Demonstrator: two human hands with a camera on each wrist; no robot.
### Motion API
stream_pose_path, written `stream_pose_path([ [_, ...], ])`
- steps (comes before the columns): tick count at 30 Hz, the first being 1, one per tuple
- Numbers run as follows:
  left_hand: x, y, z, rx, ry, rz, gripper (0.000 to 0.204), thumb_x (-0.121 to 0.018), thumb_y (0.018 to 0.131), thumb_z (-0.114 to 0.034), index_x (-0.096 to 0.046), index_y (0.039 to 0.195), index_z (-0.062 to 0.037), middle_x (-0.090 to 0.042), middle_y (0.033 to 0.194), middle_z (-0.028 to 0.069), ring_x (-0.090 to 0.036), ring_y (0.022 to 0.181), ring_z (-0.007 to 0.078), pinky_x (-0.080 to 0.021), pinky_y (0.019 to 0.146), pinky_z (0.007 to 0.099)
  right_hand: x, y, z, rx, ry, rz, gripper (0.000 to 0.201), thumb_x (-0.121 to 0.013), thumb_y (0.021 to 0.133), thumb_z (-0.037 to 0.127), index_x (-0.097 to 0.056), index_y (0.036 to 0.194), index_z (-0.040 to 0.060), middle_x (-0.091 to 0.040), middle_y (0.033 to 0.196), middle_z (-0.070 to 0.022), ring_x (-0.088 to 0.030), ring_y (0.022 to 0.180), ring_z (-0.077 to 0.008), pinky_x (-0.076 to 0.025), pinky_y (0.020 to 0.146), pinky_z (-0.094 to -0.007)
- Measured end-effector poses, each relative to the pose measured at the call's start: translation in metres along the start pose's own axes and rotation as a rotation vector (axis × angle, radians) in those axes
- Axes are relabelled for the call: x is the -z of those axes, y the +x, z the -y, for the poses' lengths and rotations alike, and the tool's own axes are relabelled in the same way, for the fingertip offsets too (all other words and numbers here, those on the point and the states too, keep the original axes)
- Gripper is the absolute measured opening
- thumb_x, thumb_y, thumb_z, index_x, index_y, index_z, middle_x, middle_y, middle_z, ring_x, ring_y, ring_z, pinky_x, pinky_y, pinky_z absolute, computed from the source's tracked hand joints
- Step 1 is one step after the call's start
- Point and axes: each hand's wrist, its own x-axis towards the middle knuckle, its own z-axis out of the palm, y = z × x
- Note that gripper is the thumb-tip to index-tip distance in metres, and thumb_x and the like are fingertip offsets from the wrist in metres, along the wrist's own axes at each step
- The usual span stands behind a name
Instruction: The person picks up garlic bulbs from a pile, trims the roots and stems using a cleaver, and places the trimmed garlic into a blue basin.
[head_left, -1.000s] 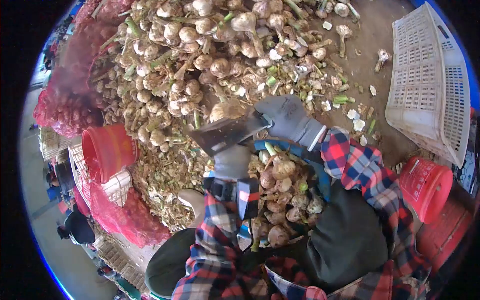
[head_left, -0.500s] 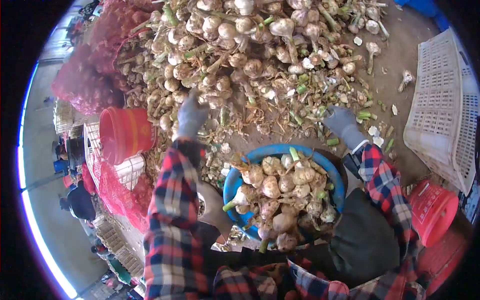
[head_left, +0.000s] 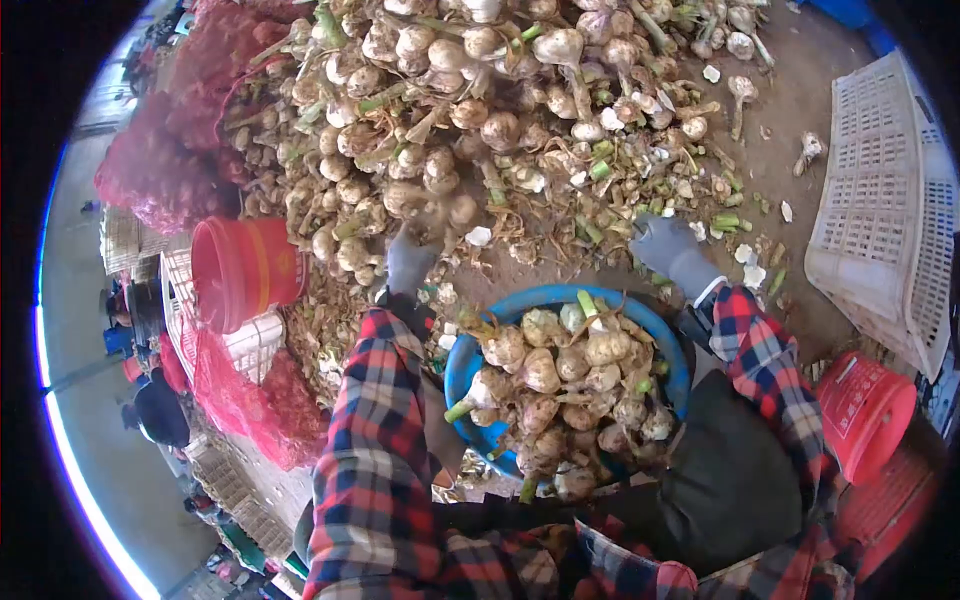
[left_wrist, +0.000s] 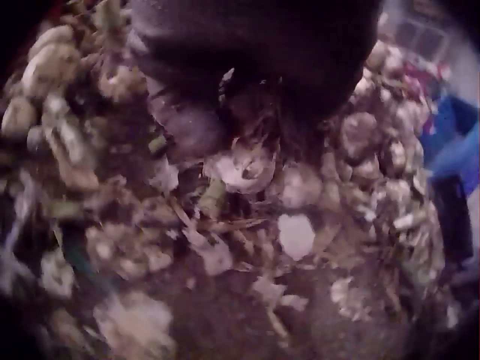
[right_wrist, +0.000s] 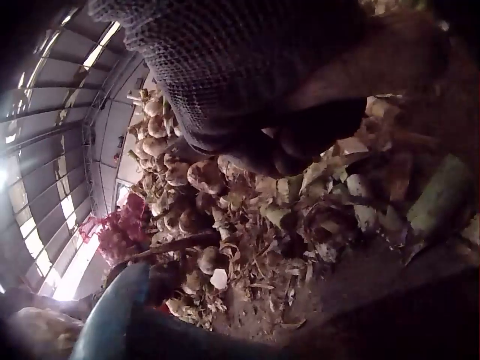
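Note:
In the head view, my gloved left hand [head_left: 410, 262] is at the near edge of the garlic heap [head_left: 460, 75]. Its fingers grip a garlic bulb [left_wrist: 244, 166], blurred, with dry papery strands between thumb and fingers in the left wrist view. My gloved right hand [head_left: 668, 250] is apart from it, over the scraps to the right. Its fingers are curled in the right wrist view, and the blade of the cleaver seen there earlier is hidden. Between my forearms is a blue basin [head_left: 457, 375], filled with trimmed garlic bulbs [head_left: 540, 370].
White plastic crate [head_left: 870, 160] at the right, a red bucket [head_left: 865, 415] below it. On the left are another red bucket [head_left: 240, 270] and red mesh sacks [head_left: 155, 170]. Cut stems [head_left: 730, 222] and peel litter the ground.
One second ago both hands were together over the basin, the cleaver in the right. They have parted: left reached to the heap and draws slightly back with a bulb, right moved rightward.

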Motion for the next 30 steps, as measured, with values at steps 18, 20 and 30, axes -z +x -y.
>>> stream_pose_path([
  [18,-0.027,-0.028,-0.099,-0.711,-0.071,0.269,0.036,-0.058,0.067,0.003,-0.052,0.102,-0.0001,-0.057,0.098,0.0139,-0.055,0.092,0.0216,-0.043,0.076,0.0274,0.049,-0.029,0.067,0.379,0.081,-0.040,0.031,-0.044,0.070,0.027,-0.056,0.096,0.0171,-0.058,0.088,-0.0132,-0.057,0.080,-0.0276,-0.045,0.072,-0.0362],
  [20,-0.036,-0.033,-0.112,-0.481,-0.514,0.502,0.031,-0.058,0.070,-0.001,-0.052,0.101,0.0014,-0.058,0.094,0.0121,-0.055,0.085,0.0173,-0.044,0.072,0.0253,0.046,-0.023,0.061,0.441,0.090,-0.048,0.030,-0.044,0.070,0.026,-0.057,0.095,0.0166,-0.059,0.089,-0.0126,-0.057,0.081,-0.0274,-0.045,0.072,-0.0359],
  [30,-0.038,-0.069,-0.130,-0.457,-0.542,0.159,0.030,-0.056,0.074,-0.022,-0.051,0.099,-0.0048,-0.056,0.093,0.0088,-0.054,0.080,0.0169,-0.045,0.068,0.0270,0.021,-0.010,0.011,0.136,-0.005,-0.110,0.022,-0.046,0.070,0.024,-0.056,0.085,0.0103,-0.059,0.085,-0.0119,-0.057,0.077,-0.0280,-0.043,0.071,-0.0379],
])
